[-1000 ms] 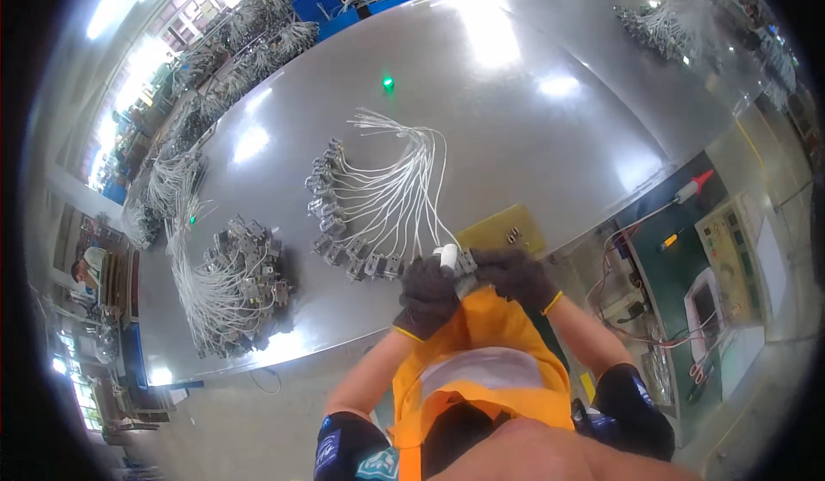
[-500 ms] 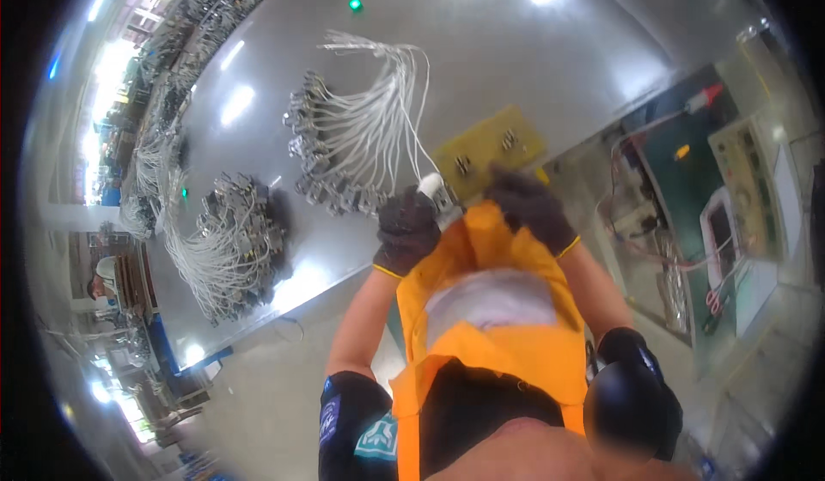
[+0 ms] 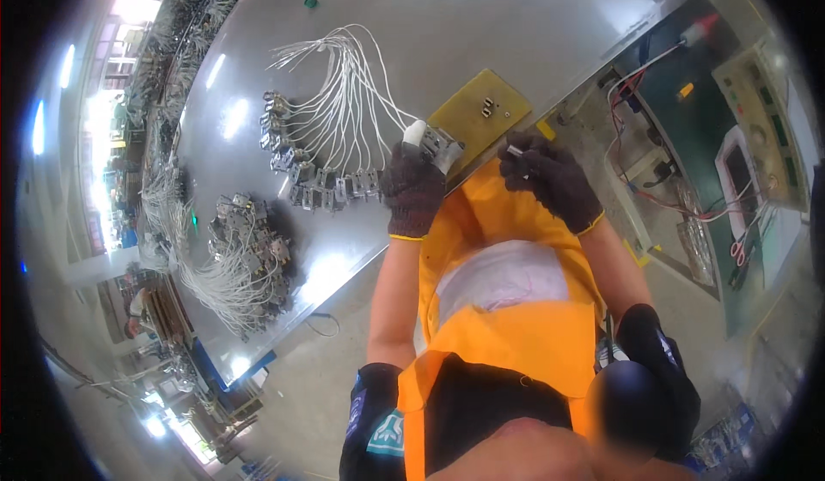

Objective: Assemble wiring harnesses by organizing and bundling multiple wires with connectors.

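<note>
My left hand (image 3: 414,187), in a dark glove with a white-covered fingertip, is closed on a silvery metal bracket (image 3: 445,148) with white wire. The bracket overlaps the near left part of a yellow board (image 3: 460,107). Several small metal pieces (image 3: 487,108) lie on the board's right half. Beside the board's near right corner, my gloved right hand (image 3: 554,180) pinches a small shiny metal piece (image 3: 516,149), its exact kind unclear. Left of my left hand, a fan of similar metal brackets (image 3: 331,189) lies on the table, their white wires (image 3: 344,82) gathered at the far side.
A second pile of wired brackets (image 3: 249,245) sits on the grey metal table (image 3: 430,17) at left. More bundles line the far left. On the right are a green surface (image 3: 679,150), red-handled scissors (image 3: 741,245), cables and a control panel (image 3: 765,116).
My left hand has raised the bracket over the board's edge. My right hand has drawn back to the right, and a small metal piece now shows in its fingers. The whole view has shifted.
</note>
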Motion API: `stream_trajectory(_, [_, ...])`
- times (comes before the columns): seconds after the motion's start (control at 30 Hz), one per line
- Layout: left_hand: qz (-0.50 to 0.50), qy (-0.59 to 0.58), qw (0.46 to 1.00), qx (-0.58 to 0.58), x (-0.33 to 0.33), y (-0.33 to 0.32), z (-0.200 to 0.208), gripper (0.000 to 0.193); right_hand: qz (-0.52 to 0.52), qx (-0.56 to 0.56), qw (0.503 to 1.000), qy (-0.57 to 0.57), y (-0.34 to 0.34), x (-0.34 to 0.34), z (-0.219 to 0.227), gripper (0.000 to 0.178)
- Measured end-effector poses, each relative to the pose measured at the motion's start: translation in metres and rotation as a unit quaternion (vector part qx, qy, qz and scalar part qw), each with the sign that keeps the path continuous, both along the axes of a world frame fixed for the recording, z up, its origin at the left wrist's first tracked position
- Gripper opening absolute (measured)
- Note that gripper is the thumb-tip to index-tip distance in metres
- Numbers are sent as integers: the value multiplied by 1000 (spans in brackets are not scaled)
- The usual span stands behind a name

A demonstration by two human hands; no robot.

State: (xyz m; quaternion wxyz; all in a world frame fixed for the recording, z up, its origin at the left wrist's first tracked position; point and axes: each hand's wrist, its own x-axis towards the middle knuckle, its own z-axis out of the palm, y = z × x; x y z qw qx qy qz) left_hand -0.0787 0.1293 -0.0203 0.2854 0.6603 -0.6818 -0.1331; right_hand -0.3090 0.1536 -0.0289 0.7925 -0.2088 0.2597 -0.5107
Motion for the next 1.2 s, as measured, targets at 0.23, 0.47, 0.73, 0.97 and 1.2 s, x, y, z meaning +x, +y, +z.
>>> stream_trajectory(0.23, [-82,61,995,3,19,1,-8,49,110,-23,945,308,5,29,12,27])
stream_trajectory(0.47, [-79,174,981,-26,13,3,-13,50,-129,-406,778,462,2,73,-25,30])
stream_trajectory(0.73, [-50,186,981,35,3,8,17,43,-163,-395,771,472,11,78,-29,35])
stream_trajectory(0.97, [-60,201,976,58,4,9,16,44,-105,-392,756,514,10,80,-45,34])
stream_trajectory(1.2, [-28,265,961,79,-12,-4,17,40,51,-3,971,233,5,79,-25,22])
